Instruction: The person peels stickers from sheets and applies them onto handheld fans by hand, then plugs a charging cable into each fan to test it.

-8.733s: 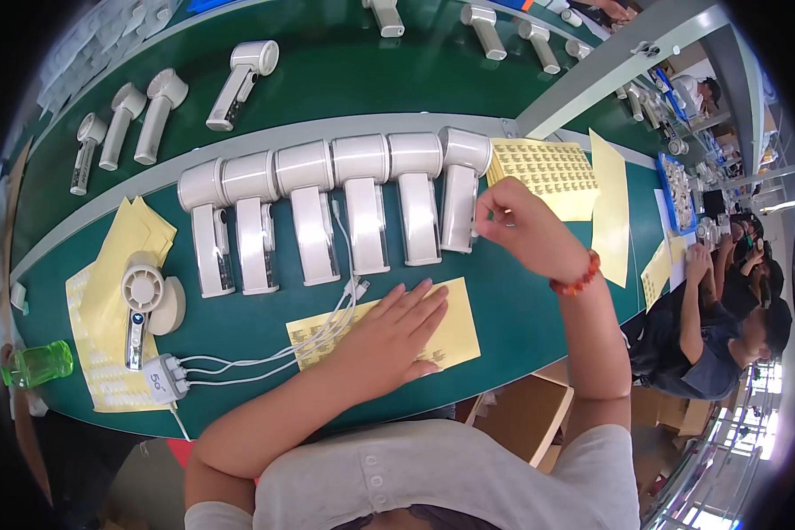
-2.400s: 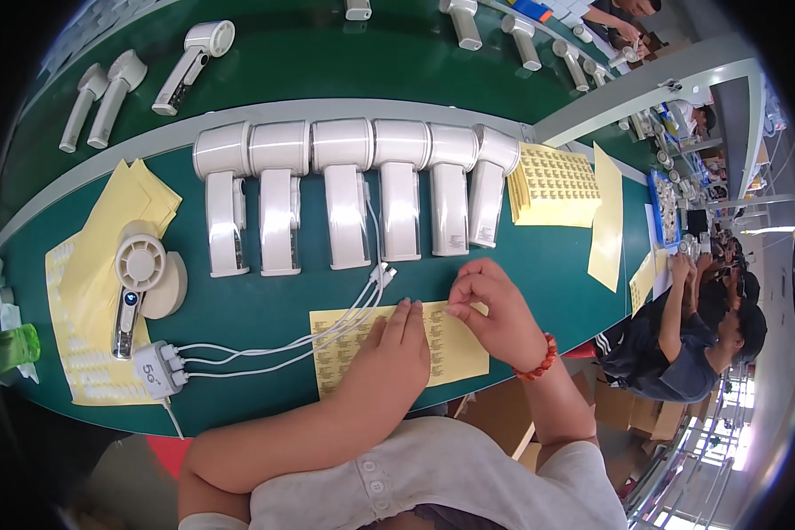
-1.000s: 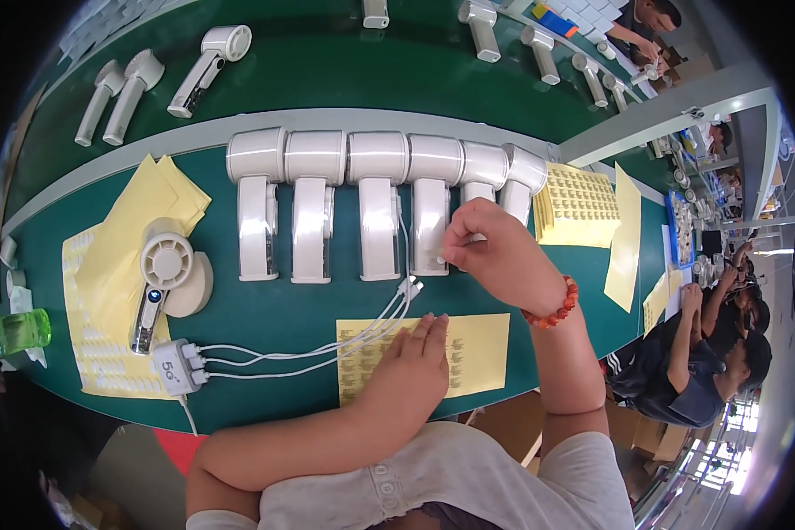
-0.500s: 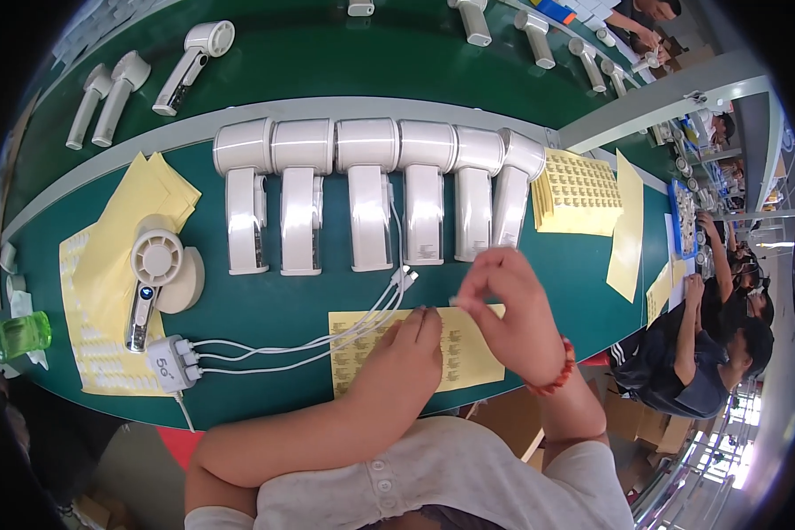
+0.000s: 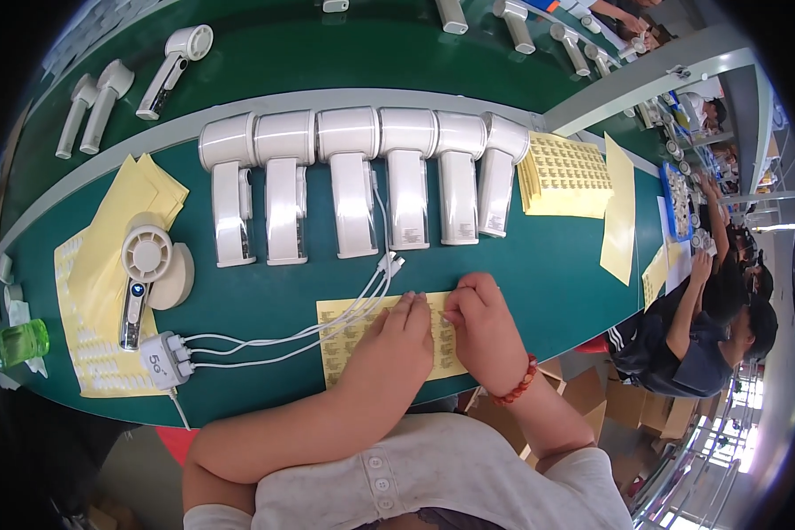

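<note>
A yellow sheet of printed labels (image 5: 334,364) lies on the table right in front of me. My left hand (image 5: 396,340) rests on it, palm down, fingers stretched out. Beside it, at the sheet's right part, my right hand (image 5: 484,329) is closed in a pinch with its fingertips down at the labels. Anything between those fingertips is too small to make out. White charging cables (image 5: 283,336) run from a white charger block (image 5: 163,360) across the sheet's upper left part. Beyond the hands stands a row of several white handheld fans (image 5: 347,137), one with a cable against it.
At left, another handheld fan (image 5: 146,256) with a lit display leans by a round white piece (image 5: 175,278) on yellow sheets (image 5: 97,300). A green bottle (image 5: 19,343) is at the far left. Yellow label stacks (image 5: 564,177) lie at right. Co-workers sit further right.
My right hand has come down from above the sheet and now meets it, beside the left hand. My left hand stays on the sheet. The whole view has shifted slightly.
</note>
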`<state>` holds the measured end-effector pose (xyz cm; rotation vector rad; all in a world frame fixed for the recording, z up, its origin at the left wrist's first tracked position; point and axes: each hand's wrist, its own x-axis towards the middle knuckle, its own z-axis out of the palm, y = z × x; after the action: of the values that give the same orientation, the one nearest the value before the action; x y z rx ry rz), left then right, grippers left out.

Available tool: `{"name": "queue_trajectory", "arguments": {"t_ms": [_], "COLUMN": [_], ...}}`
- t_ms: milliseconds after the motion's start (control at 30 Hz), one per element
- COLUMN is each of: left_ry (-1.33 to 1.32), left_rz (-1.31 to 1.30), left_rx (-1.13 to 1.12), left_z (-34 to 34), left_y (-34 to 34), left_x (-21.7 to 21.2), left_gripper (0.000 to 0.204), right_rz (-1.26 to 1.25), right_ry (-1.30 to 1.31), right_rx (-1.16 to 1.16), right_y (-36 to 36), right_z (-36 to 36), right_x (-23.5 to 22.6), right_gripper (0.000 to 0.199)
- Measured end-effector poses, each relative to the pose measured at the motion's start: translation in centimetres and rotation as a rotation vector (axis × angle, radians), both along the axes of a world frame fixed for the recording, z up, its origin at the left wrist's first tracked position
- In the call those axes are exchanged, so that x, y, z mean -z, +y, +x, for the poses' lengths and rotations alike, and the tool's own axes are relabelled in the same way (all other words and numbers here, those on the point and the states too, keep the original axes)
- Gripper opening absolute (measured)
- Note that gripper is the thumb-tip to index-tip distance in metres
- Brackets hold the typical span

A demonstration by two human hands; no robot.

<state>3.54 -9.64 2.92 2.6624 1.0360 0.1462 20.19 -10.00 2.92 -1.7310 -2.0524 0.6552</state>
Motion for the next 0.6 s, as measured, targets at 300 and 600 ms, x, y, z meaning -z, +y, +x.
{"name": "queue_trajectory", "arguments": {"t_ms": [300, 600], "left_ry": [-0.103, -0.041], "left_rz": [0.021, 0.022], "left_rx": [-0.079, -0.061], "left_z": [0.1, 0.0], "left_y": [-0.5, -0.7], "left_x": [0.8, 0.5], "left_gripper": [0.043, 0.046], "right_rz": [-0.279, -0.11], "right_ry": [0.201, 0.37], "right_rx": [-0.261, -0.258], "right_y": [2.1, 9.7], "right_z": [1.7, -5.1], "right_x": [-5.2, -3.5], "right_gripper": [0.01, 0.006]}}
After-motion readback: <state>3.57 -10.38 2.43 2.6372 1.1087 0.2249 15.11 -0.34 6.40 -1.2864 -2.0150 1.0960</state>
